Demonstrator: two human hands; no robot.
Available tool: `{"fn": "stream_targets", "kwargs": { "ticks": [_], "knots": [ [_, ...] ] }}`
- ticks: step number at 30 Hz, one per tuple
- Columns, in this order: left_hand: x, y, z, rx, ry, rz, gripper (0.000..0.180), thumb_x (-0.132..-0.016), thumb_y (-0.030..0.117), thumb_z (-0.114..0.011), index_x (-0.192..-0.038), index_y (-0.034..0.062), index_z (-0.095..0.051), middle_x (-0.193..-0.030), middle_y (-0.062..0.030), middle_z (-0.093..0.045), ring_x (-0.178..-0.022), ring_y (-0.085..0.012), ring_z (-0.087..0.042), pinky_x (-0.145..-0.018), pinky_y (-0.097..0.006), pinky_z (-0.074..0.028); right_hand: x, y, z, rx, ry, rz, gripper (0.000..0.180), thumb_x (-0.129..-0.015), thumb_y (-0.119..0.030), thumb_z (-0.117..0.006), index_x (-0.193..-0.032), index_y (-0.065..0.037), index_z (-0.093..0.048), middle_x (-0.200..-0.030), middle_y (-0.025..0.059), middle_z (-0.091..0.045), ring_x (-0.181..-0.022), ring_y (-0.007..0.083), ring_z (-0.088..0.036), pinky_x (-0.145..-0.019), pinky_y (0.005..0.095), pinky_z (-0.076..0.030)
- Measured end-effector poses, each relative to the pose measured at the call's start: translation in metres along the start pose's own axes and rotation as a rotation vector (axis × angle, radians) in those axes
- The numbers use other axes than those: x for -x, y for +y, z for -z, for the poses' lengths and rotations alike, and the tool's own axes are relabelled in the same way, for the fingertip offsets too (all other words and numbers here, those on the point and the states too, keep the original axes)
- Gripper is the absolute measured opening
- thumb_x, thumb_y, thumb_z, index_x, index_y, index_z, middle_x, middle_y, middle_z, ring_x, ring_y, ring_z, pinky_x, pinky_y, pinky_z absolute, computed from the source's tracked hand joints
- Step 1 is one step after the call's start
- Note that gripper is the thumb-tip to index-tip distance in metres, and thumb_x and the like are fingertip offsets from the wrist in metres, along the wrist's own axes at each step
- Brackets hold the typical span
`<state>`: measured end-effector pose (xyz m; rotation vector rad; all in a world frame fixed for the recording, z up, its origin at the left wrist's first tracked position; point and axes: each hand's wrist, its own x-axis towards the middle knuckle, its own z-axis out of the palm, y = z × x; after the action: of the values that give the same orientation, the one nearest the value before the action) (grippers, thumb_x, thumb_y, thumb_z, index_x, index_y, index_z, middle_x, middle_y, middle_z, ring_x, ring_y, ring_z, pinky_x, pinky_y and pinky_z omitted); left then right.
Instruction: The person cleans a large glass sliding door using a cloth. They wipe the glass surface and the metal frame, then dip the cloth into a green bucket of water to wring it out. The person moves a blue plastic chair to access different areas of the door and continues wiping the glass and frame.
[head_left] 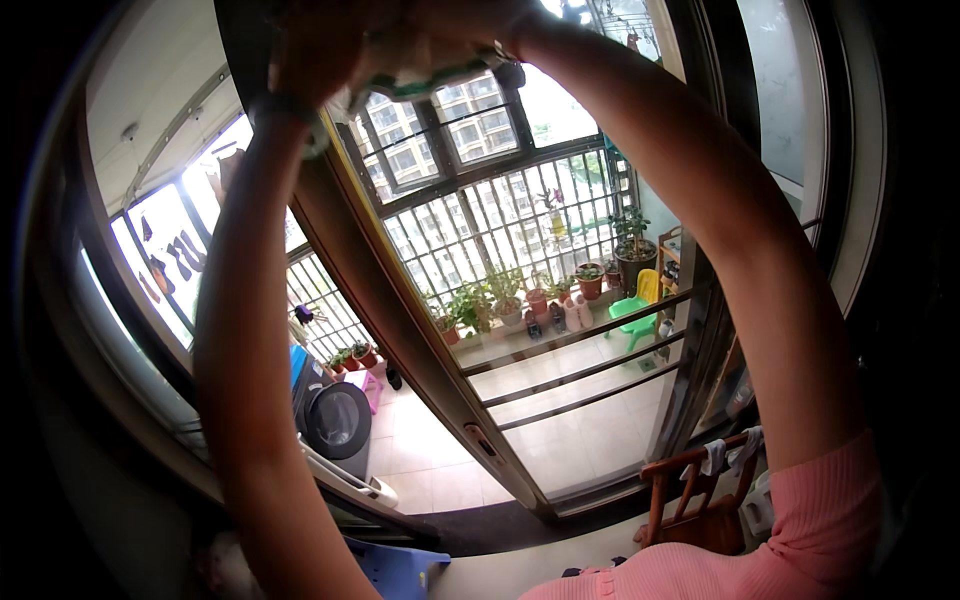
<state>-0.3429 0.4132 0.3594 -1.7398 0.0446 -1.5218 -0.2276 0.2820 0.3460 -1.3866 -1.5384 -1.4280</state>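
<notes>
Head feed only on my side. Both arms are up, so the hands sit right at the top rim, dark and partly cut off. Left hand [318, 50] is a shadowed shape above a dark wristband [280, 106]. Right hand [445, 22] comes in from the other side, just beside it.

Fingers: I can't resolve them on either hand. No read on how wide they are, or whether they are closed on anything.

The item is a pale, crumpled-looking piece with a green edge [405, 86], at the top of my view, between the hands and right up against them in the picture. I see only its lower part, against the upper window [480, 115]. Can't confirm which hand carries it, or what it is.

Surroundings: dark sliding door frame [385, 290] runs diagonally below the hands. Through the glass I get a barred railing [520, 215], a row of potted plants [505, 290] and a green-and-yellow chair [632, 308]. Front-loading washer [338, 418] is past the left forearm [245, 330]. Wooden chair [705, 515] is low right, near the pink sleeve [825, 490].
</notes>
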Motion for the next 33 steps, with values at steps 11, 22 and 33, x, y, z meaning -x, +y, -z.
{"fn": "stream_targets", "kwargs": {
  "ticks": [11, 22, 33],
  "knots": [
    [0.284, 0.169, 0.045, 0.346, -0.505, 0.430, 0.078, -0.089, 0.049, -0.060, -0.145, 0.0012, -0.034, -0.155, -0.0294, -0.015, -0.144, -0.0472, -0.016, -0.113, -0.060, -0.020, 0.242, -0.072, -0.082, -0.061, -0.273, 0.266, 0.023, -0.082, -0.023, -0.055, -0.098, -0.014, -0.068, -0.108, 0.0046, -0.064, -0.109, 0.0218, -0.056, -0.102, 0.0426, -0.041],
    [0.293, 0.187, 0.053, 0.606, -0.643, 0.351, 0.080, -0.080, 0.039, -0.072, -0.142, 0.0000, -0.040, -0.154, -0.0266, -0.024, -0.146, -0.0397, -0.015, -0.118, -0.053, -0.015, 0.292, -0.063, -0.070, 0.171, -0.353, 0.471, 0.032, -0.081, -0.025, -0.065, -0.112, -0.019, -0.063, -0.115, -0.0001, -0.062, -0.116, 0.0220, -0.056, -0.106, 0.0432, -0.041],
    [-0.024, 0.041, -0.046, 0.236, 0.191, -0.115, 0.049, -0.094, 0.031, -0.056, -0.133, 0.0015, -0.048, -0.131, -0.0219, -0.047, -0.122, -0.0425, -0.043, -0.101, -0.051, -0.040, 0.038, 0.071, 0.002, 0.268, 0.239, 0.264, 0.036, -0.078, -0.030, -0.065, -0.106, -0.008, -0.068, -0.116, 0.0125, -0.064, -0.117, 0.0294, -0.057, -0.106, 0.0440, -0.039]
  ]
}}
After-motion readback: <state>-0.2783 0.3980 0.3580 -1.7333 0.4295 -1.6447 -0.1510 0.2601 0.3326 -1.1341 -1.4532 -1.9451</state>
